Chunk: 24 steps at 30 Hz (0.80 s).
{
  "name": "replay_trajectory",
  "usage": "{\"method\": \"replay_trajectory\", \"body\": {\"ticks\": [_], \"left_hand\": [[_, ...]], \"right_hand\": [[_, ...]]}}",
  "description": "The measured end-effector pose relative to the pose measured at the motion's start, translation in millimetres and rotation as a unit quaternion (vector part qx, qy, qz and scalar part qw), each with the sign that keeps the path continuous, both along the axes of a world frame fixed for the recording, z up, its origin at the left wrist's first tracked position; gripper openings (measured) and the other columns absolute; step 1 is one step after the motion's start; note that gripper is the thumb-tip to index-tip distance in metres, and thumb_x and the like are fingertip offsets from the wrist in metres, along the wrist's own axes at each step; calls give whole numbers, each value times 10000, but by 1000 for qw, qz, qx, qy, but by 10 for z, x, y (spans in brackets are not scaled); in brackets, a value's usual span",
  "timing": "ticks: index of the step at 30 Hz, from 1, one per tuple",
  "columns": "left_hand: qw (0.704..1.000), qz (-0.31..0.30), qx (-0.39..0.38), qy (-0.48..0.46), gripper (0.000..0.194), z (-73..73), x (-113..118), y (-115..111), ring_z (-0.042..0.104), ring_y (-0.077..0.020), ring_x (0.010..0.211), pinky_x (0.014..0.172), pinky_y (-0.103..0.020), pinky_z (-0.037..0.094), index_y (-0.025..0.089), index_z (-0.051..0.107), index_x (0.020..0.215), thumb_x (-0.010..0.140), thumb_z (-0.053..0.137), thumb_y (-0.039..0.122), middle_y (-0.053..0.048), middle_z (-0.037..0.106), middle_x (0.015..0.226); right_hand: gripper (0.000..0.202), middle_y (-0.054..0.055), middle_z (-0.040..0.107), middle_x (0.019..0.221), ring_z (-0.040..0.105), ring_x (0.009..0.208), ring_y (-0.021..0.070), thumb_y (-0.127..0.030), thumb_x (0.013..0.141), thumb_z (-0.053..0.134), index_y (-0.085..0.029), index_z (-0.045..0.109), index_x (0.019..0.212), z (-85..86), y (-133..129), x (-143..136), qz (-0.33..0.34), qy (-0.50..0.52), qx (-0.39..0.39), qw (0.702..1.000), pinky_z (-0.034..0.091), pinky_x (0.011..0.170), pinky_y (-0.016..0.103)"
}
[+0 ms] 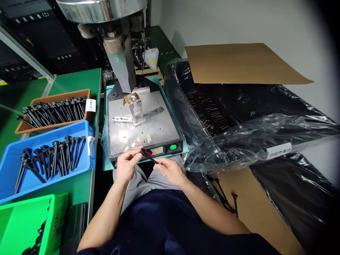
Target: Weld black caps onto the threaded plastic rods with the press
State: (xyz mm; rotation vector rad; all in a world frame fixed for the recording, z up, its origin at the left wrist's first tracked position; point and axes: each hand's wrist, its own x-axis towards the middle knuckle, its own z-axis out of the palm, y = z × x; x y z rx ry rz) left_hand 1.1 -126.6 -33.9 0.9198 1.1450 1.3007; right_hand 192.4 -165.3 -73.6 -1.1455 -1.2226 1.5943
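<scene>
In front of the press base, a black bolt-like part [150, 157] with a long shank lies slantwise between my hands. My left hand [128, 163] pinches its head end between thumb and fingers. The lower end of the shank is gripped by the fingertips of my right hand [171, 170]. Just beyond is the press's metal plate [167, 131], with a small upright metal fixture [136, 109] standing on it. A green button [173, 147] shows on the front panel, and a red button [148, 153] is partly covered by the part.
Left, a brown bin [20, 129] and a blue bin [90, 161] hold many similar black parts; a green bin [16, 216] holds small black pieces. Overhead hangs the press head [114, 42]. At right stands a plastic-lined box [207, 141] with cardboard [247, 65] above; loose black parts [235, 203] lie below.
</scene>
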Motion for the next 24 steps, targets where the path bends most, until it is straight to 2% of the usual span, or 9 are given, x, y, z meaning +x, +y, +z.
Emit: {"method": "replay_trajectory", "body": {"ticks": [3, 5, 8, 10, 15, 17, 20, 22, 24], "left_hand": [[998, -1, 22, 55, 250, 41, 33, 27, 663, -274, 1085, 989, -456, 501, 210, 773, 868, 636, 841, 272, -98, 742, 1069], [996, -8, 45, 71, 242, 89, 56, 72, 658, -270, 1088, 982, -447, 504, 208, 773, 884, 657, 829, 271, -100, 736, 1078], [991, -13, 94, 93, 269, 189, 80, 186, 640, -247, 1094, 931, -393, 522, 218, 769, 948, 686, 812, 261, -101, 695, 1163], [987, -9, 115, 111, 312, 272, 92, 289, 645, -214, 1029, 868, -349, 537, 229, 764, 990, 684, 815, 260, -91, 666, 1192], [986, 30, 106, 128, 350, 523, 125, 618, 633, -145, 744, 756, -308, 538, 191, 756, 959, 643, 842, 315, -31, 697, 815], [984, 61, 108, 127, 323, 640, 126, 771, 632, -143, 708, 740, -306, 536, 164, 751, 882, 629, 848, 340, -32, 700, 762], [973, 97, 152, 144, 313, 824, 82, 999, 647, -145, 715, 741, -306, 541, 154, 747, 845, 624, 852, 349, -43, 720, 791], [957, 128, 209, 157, 317, 938, 23, 1126, 664, -149, 751, 771, -308, 548, 166, 749, 880, 634, 849, 339, -39, 728, 820], [936, 161, 263, 171, 315, 1025, -47, 1217, 681, -160, 820, 829, -320, 550, 177, 748, 917, 653, 839, 323, -40, 733, 873]], "right_hand": [[327, 21, 699, 805, 455, 476, 78, -434, 890, 594, -191, 675, 1093, -12, 12, -25, -25, -10, 21, 999, 396, 448, 220], [303, 23, 701, 801, 521, 526, 103, -415, 914, 567, -203, 677, 1100, 16, 51, -43, -41, -39, 62, 996, 447, 500, 238], [270, 55, 723, 892, 648, 742, 170, -356, 946, 532, -218, 681, 1123, 107, 181, -55, -79, -103, 156, 979, 539, 698, 303], [266, 81, 722, 979, 670, 878, 202, -310, 960, 513, -218, 680, 1145, 176, 312, -57, -109, -143, 229, 957, 545, 819, 342], [323, 102, 699, 1018, 665, 955, 225, -256, 986, 444, -216, 654, 1227, 314, 700, -101, -153, -212, 354, 898, 537, 914, 369], [339, 105, 685, 1053, 652, 994, 236, -247, 983, 444, -224, 631, 1265, 373, 831, -128, -153, -227, 379, 884, 524, 954, 384], [414, 118, 634, 1200, 594, 1131, 266, -239, 946, 512, -232, 545, 1358, 435, 947, -129, -165, -240, 393, 872, 489, 1021, 425], [483, 121, 613, 1237, 575, 1165, 271, -225, 918, 544, -237, 490, 1398, 404, 961, -87, -175, -241, 379, 876, 486, 1026, 438], [487, 112, 635, 1183, 609, 1105, 256, -206, 907, 543, -238, 484, 1389, 294, 929, -22, -176, -233, 350, 890, 509, 989, 429]]}}
